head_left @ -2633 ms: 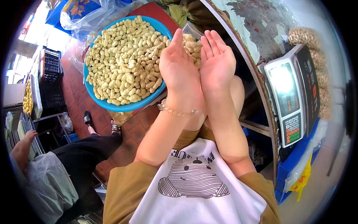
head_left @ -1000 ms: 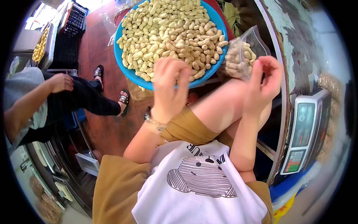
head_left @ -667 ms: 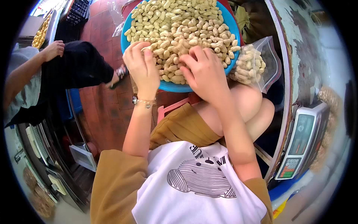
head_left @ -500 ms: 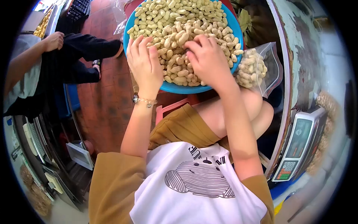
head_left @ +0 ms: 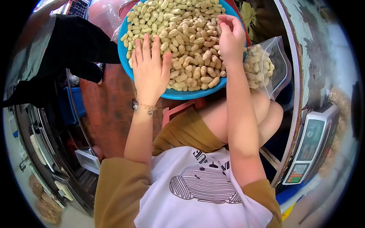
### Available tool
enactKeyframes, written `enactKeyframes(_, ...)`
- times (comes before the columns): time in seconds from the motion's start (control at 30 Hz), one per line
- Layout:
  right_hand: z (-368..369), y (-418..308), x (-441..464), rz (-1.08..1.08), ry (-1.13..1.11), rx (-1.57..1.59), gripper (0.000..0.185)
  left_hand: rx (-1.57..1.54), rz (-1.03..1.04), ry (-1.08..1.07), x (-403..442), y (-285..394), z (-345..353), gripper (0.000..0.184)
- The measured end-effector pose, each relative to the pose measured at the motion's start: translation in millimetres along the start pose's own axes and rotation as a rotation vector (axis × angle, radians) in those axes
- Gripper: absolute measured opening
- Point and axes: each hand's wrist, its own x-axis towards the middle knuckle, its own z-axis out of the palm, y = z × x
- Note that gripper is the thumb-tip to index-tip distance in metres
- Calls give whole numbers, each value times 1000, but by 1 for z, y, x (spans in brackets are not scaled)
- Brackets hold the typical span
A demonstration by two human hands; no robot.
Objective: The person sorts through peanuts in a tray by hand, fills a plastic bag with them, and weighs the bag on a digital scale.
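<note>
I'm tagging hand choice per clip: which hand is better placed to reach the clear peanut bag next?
Probably the right hand: it is over the basin's right side, nearer the clear bag. The left hand spreads over peanuts farther left, with the right forearm between it and the bag.

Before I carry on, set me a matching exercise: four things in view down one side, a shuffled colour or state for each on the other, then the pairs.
1. Left hand
2. Right hand
3. Basin
4. Bag

A. Blue, heaped with peanuts
B. Fingers bent
C. Transparent, with peanuts inside
D. Fingers spread

Pairs: 1-D; 2-B; 3-A; 4-C
</note>
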Motion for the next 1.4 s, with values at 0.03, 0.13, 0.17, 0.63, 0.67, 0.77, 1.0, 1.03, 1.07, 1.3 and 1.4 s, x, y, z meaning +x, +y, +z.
enactKeyframes(0.03, 1, -6, 2, -25, 4, 2, 17, 17, 10, -12, 3, 1, 0, 52)
enactKeyframes(0.13, 0, -8, 8, -58, -1, -12, 18, 54, 50, -24, 4, 1, 0, 58)
enactKeyframes(0.17, 0, -3, 12, -62, 5, -15, 19, 53, 64, -38, 5, 0, 0, 59)
enactKeyframes(0.63, 21, 7, -13, -504, -172, -843, 37, -41, 168, -46, 32, -14, 19, 60)
enactKeyframes(0.67, 22, 5, -14, -511, -218, -789, 37, -66, 181, -37, 36, -13, 22, 62)
enactKeyframes(0.77, 23, -3, -14, -501, -237, -584, 33, -112, 193, -69, 46, -11, 24, 65)
enactKeyframes(1.0, 25, -7, -5, -276, -140, -364, 27, -361, 185, -111, 53, -11, 13, 59)
enactKeyframes(1.03, 24, -6, -6, -320, -59, -500, 26, -435, 190, -75, 54, -10, 12, 54)
enactKeyframes(1.07, 25, -4, -6, -331, -74, -538, 26, -501, 157, -62, 54, -9, 13, 53)
enactKeyframes(1.3, 34, -3, -4, -509, -347, -492, 29, -950, -194, -84, 58, 2, 13, 48)
enactKeyframes(1.4, 35, -23, -8, -445, -493, -523, 28, -466, 105, 13, 60, -8, 27, 44)
